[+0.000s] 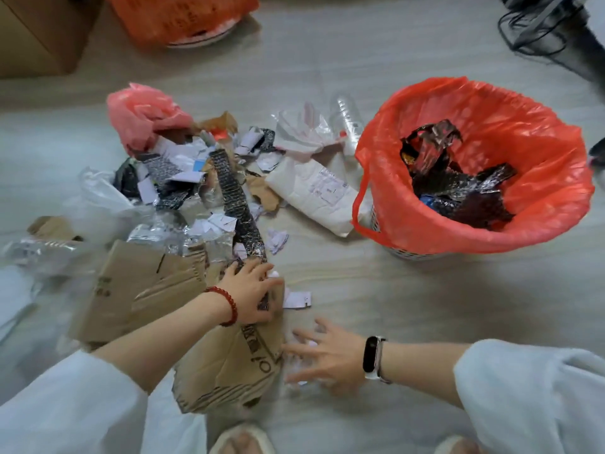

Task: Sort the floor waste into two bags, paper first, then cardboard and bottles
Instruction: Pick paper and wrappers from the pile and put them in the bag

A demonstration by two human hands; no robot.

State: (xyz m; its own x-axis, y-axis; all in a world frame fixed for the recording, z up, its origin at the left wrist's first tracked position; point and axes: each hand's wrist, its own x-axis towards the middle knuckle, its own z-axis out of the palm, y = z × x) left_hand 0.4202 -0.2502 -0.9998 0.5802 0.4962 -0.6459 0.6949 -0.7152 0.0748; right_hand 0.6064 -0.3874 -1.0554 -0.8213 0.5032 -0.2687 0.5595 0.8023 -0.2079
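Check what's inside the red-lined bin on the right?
The red bag lining the bin holds dark, shiny crumpled wrappers, with a bit of blue showing. Anything beneath them and the bag's bottom is covered.

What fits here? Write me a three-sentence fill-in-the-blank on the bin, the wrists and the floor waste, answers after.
1. The basket on the right is lined with a ____ plastic bag.
2. The left hand, resting on cardboard, has a red ____ bracelet at its wrist.
3. The right hand, fingers spread over paper scraps, wears a ____ fitness band.

Missing words: red; bead; black
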